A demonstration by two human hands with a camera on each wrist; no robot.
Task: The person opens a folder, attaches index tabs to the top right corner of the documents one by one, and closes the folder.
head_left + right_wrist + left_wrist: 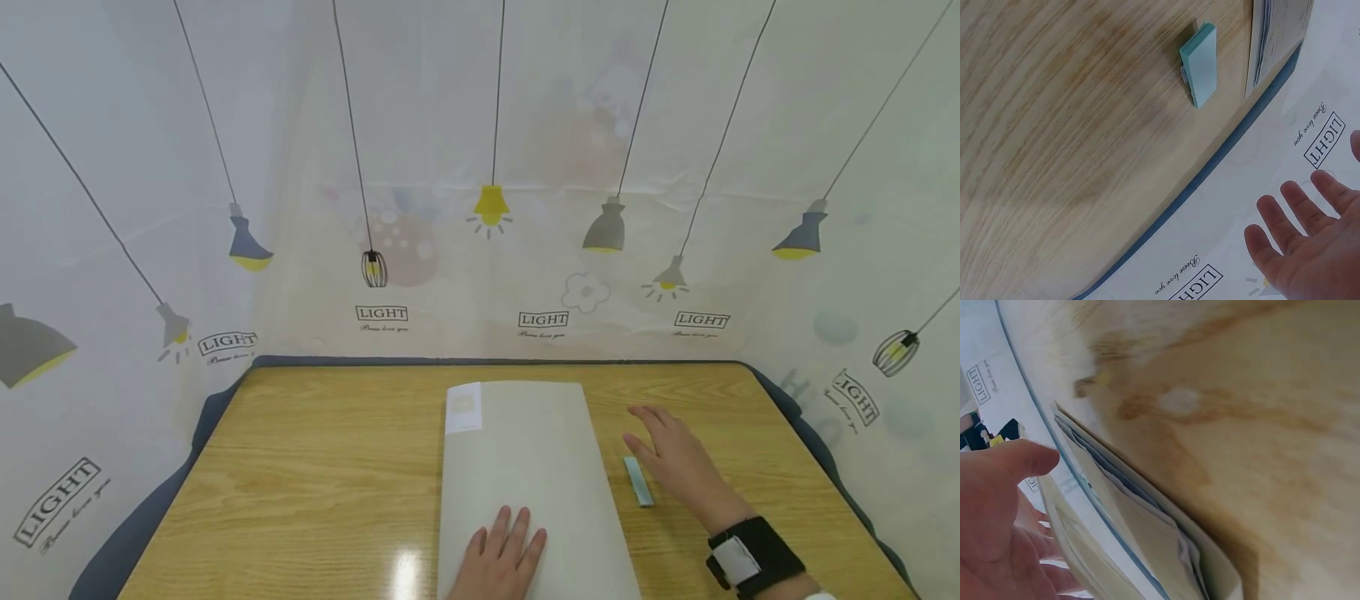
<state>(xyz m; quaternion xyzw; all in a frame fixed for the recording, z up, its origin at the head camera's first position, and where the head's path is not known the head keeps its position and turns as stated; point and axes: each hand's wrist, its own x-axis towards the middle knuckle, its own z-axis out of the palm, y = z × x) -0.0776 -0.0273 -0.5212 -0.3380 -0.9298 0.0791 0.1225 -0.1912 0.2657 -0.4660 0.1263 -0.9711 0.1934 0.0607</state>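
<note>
A cream folder [536, 450] lies closed on the table, a white label [463, 408] at its far left corner. My left hand [498, 558] rests flat on the near part of its cover, fingers spread and straight. Along the folder's side, the left wrist view shows several sheets of paper [1129, 481] between the covers. Just right of the folder lies a small pale teal clip [638, 482], wedge-shaped in the right wrist view. My right hand [678, 458] is beside and partly beyond this clip, its fingers loosely extended and holding nothing.
The wooden table [315, 467] reaches back to a dark blue edge [420, 362]. Behind it and along both sides hangs a pale curtain [435, 150] printed with lamps. A black strap [757, 554] is around the right wrist.
</note>
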